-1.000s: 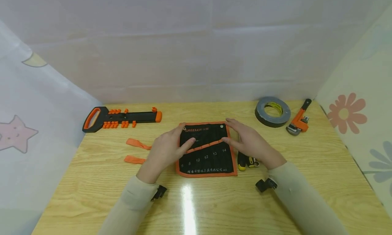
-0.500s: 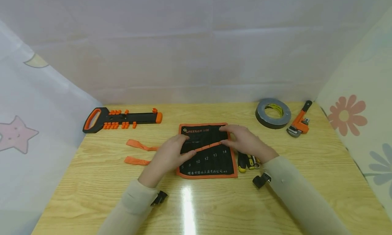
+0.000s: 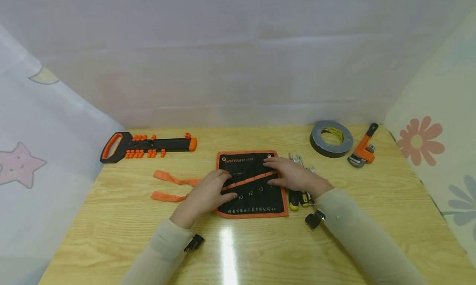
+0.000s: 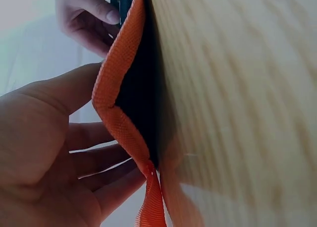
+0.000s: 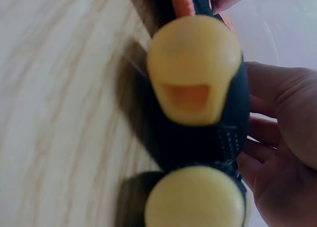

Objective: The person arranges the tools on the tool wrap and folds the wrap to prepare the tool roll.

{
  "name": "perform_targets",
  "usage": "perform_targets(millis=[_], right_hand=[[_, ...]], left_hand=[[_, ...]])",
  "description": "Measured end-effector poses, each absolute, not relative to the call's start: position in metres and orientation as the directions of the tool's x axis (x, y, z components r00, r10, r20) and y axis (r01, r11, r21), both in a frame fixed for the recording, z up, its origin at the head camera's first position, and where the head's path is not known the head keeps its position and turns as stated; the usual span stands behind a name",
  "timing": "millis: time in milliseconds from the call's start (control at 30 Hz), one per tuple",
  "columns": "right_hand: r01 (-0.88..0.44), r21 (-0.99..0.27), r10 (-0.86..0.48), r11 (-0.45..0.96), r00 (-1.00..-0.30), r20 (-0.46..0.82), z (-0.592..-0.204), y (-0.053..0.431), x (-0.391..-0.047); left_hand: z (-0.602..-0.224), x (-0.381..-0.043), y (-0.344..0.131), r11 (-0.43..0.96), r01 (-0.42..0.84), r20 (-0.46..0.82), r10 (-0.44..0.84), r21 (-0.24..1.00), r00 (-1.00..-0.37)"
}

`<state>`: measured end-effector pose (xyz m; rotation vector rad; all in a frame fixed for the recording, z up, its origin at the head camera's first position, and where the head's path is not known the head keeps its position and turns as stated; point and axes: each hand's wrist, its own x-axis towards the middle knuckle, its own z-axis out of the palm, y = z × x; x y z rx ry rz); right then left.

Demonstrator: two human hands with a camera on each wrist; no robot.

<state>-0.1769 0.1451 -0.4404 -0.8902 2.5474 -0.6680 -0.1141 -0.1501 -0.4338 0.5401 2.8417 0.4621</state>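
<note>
A black tool pouch with orange trim lies flat on the table, its slanted pocket edge marked with printed numbers. My left hand rests on its left side, thumb and fingers spread and relaxed. In the left wrist view that hand lies over the pouch's orange border, which bulges off the wood. My right hand touches the pouch's right side with loosely bent fingers and holds nothing visible. Beneath and beside it lie yellow-ended black handles, seen close up as a yellow cap in the right wrist view.
Two orange straps trail left from the pouch. Behind them is a black and orange handled rack. Metal wrench ends show beyond my right hand. A tape roll and an orange pipe wrench lie back right.
Both hands have slid down the pouch toward me, from near its upper corners to around the slanted pocket edge. The pouch stays in about the same place.
</note>
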Motion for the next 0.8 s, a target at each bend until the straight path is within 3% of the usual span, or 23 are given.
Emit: perform_targets(millis=[800], right_hand=[[-0.54, -0.466, -0.647, 0.701, -0.756, -0.098, -0.446, 0.147, -0.159]], left_hand=[[-0.432, -0.13, -0.156, 0.881, 0.317, -0.241, 0.412, 0.351, -0.879]])
